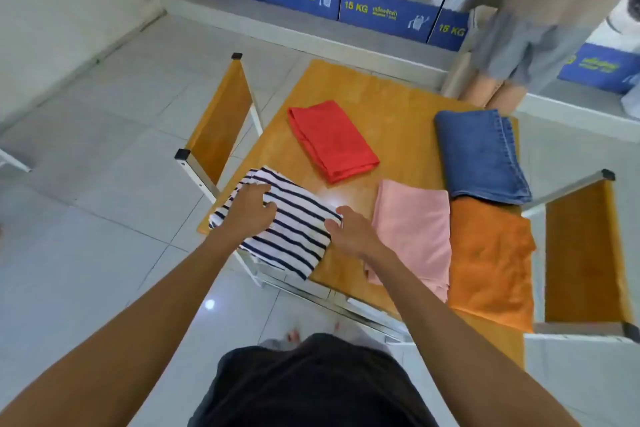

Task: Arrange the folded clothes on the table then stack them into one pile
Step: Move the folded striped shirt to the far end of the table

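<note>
Resting on the near-left corner of the wooden worktop [398, 121], the striped garment [294, 229] overhangs its edge. The left hand [247, 210] lies on top, fingers curled into the cloth; the right hand [349, 230] pinches its right edge. Red cloth [332, 140], pink cloth [412, 229], jeans [479, 156] and orange cloth [491, 260] lie separately

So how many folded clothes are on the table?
5: striped shirt under both hands at the near left, red one behind it, pink and orange nearer, jeans far right.
</note>
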Demonstrator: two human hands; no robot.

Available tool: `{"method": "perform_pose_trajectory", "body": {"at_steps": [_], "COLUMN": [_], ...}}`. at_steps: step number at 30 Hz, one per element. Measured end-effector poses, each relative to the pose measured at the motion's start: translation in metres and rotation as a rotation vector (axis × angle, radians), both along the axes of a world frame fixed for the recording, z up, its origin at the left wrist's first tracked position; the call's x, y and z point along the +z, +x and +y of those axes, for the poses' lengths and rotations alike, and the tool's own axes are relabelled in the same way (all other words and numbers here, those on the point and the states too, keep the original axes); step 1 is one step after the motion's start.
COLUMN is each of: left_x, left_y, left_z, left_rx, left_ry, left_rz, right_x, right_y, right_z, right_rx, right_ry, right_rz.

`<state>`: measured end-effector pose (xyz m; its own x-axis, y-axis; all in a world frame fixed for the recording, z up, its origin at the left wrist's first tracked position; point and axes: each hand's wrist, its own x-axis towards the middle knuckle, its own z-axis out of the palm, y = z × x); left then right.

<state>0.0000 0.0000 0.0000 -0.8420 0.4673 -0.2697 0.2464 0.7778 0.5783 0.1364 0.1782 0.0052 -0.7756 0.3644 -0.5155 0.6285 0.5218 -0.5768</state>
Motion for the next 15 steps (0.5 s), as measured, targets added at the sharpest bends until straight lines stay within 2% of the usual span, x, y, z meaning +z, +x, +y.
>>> {"method": "perform_pose_trajectory", "body": {"at_steps": [3, 7, 12, 15], "left_x": [-0.017, -0.027, -0.022, -0.027], "left_y": [-0.001, 0.007, -0.002, -0.003], "left_z": [-0.014, -0.021, -0.021, -0.024], "left_rx": [0.117, 0.325, 0.336, 0.33], "left_ry": [-0.044, 0.025, -0.152, -0.18], "left_rz": [0.024, 0.081, 0.013, -0.008], "right_x": [-0.011, -0.034, -0.027, -0.031], "right_y": [0.008, 0.019, 0.016, 0.007], "right_z": [-0.009, -0.021, -0.031, -0.03], "right_rx": [-0.1, -0.363, -0.454, -0.453], "right_ry": [-0.029, -0.101, -0.255, -0.342], "right_rz": [-0.04, -0.049, 0.01, 0.03]}}
